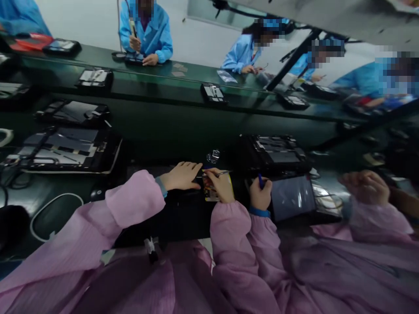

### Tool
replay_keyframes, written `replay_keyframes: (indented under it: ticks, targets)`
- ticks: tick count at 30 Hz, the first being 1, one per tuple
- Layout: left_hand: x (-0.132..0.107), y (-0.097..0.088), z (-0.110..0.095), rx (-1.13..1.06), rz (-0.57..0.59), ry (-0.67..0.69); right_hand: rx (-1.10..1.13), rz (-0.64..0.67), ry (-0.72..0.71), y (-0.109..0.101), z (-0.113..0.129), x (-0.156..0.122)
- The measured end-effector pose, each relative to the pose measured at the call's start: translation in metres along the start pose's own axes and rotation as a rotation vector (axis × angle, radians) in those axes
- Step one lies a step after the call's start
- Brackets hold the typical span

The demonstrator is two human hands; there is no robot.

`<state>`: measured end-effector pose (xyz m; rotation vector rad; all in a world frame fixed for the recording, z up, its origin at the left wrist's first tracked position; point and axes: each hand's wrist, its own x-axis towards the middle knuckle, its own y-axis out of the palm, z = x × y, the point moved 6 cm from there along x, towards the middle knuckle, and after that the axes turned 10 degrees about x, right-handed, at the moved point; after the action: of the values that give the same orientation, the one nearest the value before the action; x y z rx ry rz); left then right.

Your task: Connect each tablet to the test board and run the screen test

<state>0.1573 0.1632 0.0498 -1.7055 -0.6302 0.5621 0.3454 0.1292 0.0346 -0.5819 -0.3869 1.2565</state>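
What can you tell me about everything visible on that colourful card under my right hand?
The card looks small, thin and flat, printed in mixed reddish, dark and light patches with bright yellow at its edges; it could be paper or plastic. It lies over a dark surface, in front of you. Your right hand covers much of it. Your left hand is just beside it; contact is unclear. Its print is too small to read.
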Motion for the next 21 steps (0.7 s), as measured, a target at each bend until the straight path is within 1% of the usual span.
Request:
replay_keyframes:
  ticks: [2, 4, 7, 9, 11, 12, 13, 14, 15, 17, 18, 19, 21]
  targets:
    - [0.002, 0.014, -0.014, 0.064, 0.006, -0.020, 0.169, 0.152, 0.021, 0.030, 0.006, -0.002]
    - [-0.007, 0.025, -0.017, 0.102, -0.005, -0.044, 0.280, 0.227, 0.049, 0.043, 0.006, -0.002]
    - [-0.027, 0.034, -0.009, 0.128, 0.033, -0.019, 0.403, 0.259, 0.085, 0.042, -0.001, 0.000]
    - [-0.037, 0.034, -0.004, 0.132, 0.083, 0.046, 0.453, 0.263, 0.094, 0.040, -0.006, 0.002]
    - [-0.043, 0.031, 0.000, 0.113, 0.127, 0.116, 0.492, 0.267, 0.099, 0.043, -0.008, 0.003]
    - [-0.045, 0.028, 0.000, 0.098, 0.142, 0.147, 0.496, 0.273, 0.078, 0.046, -0.008, 0.003]
    - [-0.047, 0.026, 0.001, 0.083, 0.149, 0.174, 0.462, 0.272, 0.018, 0.047, -0.007, 0.003]
    - [-0.049, 0.023, 0.000, 0.070, 0.149, 0.196, 0.356, 0.234, -0.089, 0.045, -0.004, 0.003]
    - [-0.051, 0.020, 0.000, 0.059, 0.142, 0.211, 0.189, 0.159, -0.226, 0.038, 0.000, 0.003]
    - [-0.059, 0.016, -0.001, 0.036, 0.118, 0.221, -0.204, -0.050, -0.478, 0.015, 0.003, 0.000]
    - [-0.063, 0.014, -0.002, 0.026, 0.107, 0.218, -0.363, -0.153, -0.544, -0.001, 0.000, 0.000]
    - [-0.066, 0.013, -0.002, 0.019, 0.098, 0.208, -0.465, -0.235, -0.563, -0.019, -0.006, 0.001]
    - [-0.067, 0.011, -0.003, 0.015, 0.073, 0.163, -0.568, -0.340, -0.545, -0.053, -0.019, 0.006]
